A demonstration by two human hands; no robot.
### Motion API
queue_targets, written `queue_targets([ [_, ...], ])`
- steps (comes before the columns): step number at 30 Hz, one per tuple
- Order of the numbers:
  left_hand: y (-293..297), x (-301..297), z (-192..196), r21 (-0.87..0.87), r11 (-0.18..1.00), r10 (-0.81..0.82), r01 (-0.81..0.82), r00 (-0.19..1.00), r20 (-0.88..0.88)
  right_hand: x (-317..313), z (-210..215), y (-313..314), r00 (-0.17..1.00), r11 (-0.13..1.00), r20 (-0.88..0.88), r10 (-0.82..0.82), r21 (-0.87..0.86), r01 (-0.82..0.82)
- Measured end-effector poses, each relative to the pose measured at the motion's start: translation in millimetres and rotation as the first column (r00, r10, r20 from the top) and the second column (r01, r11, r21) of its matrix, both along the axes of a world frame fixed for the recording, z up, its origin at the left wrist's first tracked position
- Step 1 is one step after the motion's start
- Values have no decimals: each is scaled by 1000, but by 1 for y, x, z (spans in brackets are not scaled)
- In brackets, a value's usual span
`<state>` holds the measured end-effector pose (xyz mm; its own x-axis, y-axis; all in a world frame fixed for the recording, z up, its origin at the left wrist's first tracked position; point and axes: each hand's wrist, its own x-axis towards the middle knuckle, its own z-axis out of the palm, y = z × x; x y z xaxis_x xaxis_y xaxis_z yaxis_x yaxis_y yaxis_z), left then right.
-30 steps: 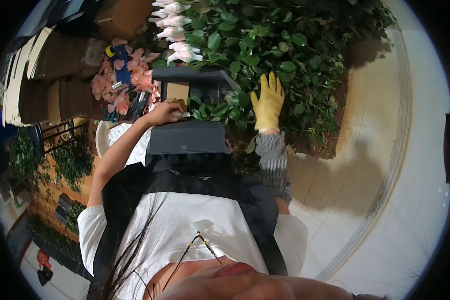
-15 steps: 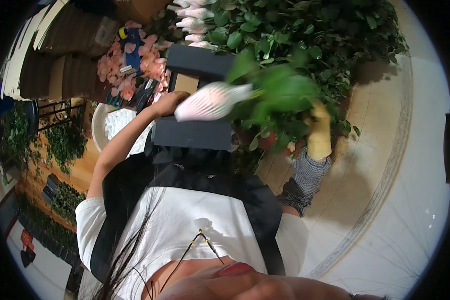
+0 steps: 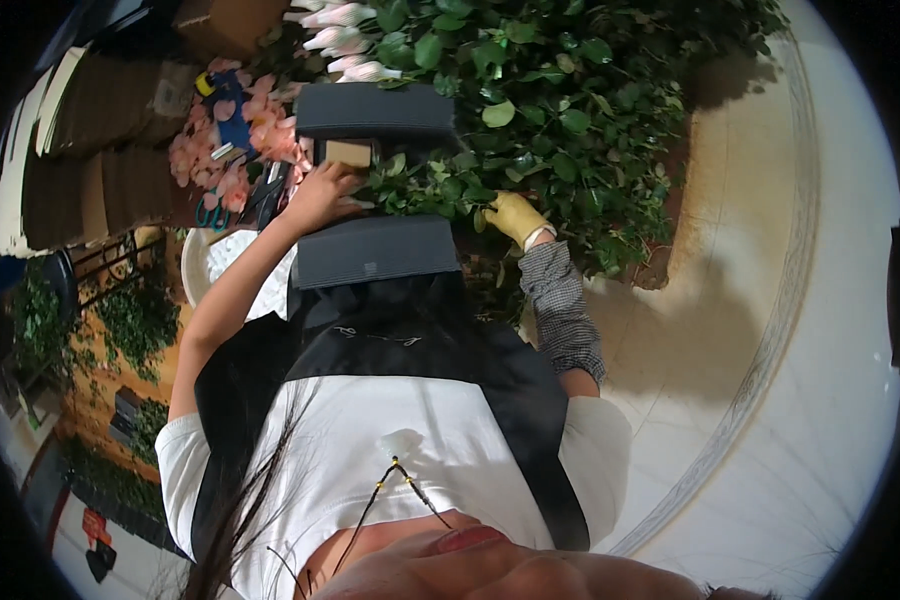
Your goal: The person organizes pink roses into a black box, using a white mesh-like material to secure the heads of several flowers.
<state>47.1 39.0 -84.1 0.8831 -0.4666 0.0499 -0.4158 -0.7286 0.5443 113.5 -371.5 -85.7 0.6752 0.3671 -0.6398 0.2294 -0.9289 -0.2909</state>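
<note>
Two dark grey padded bars, the far one (image 3: pixel 375 110) and the near one (image 3: pixel 378 252), lie across in front of me with a trough between them. Leafy rose stems (image 3: pixel 425 187) fill the trough's right part. My bare left hand (image 3: pixel 325 195) reaches into its left end, fingers apart, beside a small tan block (image 3: pixel 348 153); what lies under the palm is hidden. At the right end, my right hand (image 3: pixel 515 217), in a yellow glove, has its fingers curled round the leafy stems. The rose's netted head does not show in the trough.
Dense rose foliage (image 3: pixel 590 120) covers the surface beyond and right. Several netted rose heads (image 3: pixel 340 40) lie at the far side. Pink petals (image 3: pixel 195 150), scissors (image 3: pixel 212 212), stacked cardboard (image 3: pixel 100 110) and a white-filled tub (image 3: pixel 225 265) are to the left.
The netted rose, held up above the bars before, is no longer seen there; leafy stems now lie in the trough. My right hand has moved left and in; my left hand stays at the left end.
</note>
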Motion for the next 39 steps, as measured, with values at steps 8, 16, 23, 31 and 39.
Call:
queue_targets([
  [8,7,0,-13,-232,973,-44,-17,966,-254,54,144,54,599,914,733,-323,405,-2],
  [16,8,0,-20,-267,960,20,-85,971,-237,100,163,49,321,932,905,-280,337,-134],
  [23,4,-6,-18,-256,959,50,-120,963,-264,65,227,18,194,689,688,-700,721,-71],
  [31,6,-9,-16,-163,967,147,-194,954,-261,-10,88,57,657,694,387,-648,655,299],
  [39,-9,9,34,228,974,-84,21,959,270,-3,2,51,870,990,479,-115,-20,142],
])
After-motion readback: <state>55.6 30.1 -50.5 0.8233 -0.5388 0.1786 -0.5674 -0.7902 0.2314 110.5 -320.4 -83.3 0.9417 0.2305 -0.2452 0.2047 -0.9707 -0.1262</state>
